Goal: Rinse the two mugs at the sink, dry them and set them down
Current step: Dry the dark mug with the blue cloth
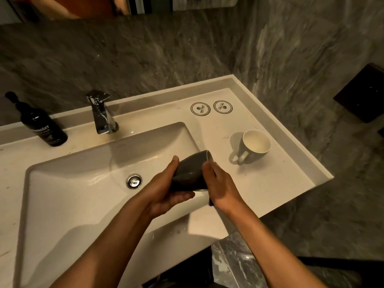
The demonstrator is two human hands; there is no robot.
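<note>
A grey mug (pixel 192 170) lies tilted on its side over the right edge of the sink basin (pixel 83 183), its rim pointing up and to the right. My left hand (pixel 166 192) cradles it from below and the left. My right hand (pixel 220 183) grips its right side near the rim, with something dark showing under the palm. A second grey mug (pixel 254 147) with a white inside stands upright on the counter to the right, handle toward me. No water runs from the chrome faucet (pixel 101 113).
A black pump bottle (pixel 41 123) stands on the counter left of the faucet. Two round printed coasters (pixel 211 108) lie at the back right. The drain plug (pixel 134 181) sits mid-basin. The counter's right edge (pixel 301 142) drops off to a marble floor.
</note>
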